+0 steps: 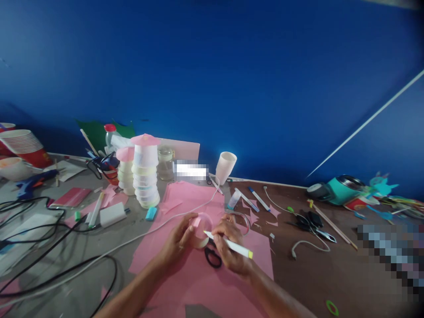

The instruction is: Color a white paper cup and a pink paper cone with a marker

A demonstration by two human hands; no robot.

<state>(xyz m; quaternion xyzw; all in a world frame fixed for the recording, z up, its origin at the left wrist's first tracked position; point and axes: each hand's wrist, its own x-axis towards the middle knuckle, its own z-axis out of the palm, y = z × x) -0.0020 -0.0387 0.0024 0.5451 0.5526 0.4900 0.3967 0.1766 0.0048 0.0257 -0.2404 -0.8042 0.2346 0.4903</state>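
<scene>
My left hand (181,233) is closed around the side of a round, pale-rimmed, cup-like piece (200,243) with pink on its upper face. In my right hand (229,245) is a white marker (236,248) with a yellow end. Its yellow tip meets or nearly meets the round piece; contact is unclear. Black scissor handles (213,257) lie beneath my hands on pink paper (245,282). A ring-shaped roll (247,224), perhaps tape, lies just beyond my right hand.
Stacked white cup towers (145,176) with pink tops stand left of the paper. A white cup (225,167) stands by the blue wall. A white cable (132,240) crosses the paper. Several markers (259,198) and pink scraps lie right. Black cables (62,221) and a glue gun (33,182) lie left.
</scene>
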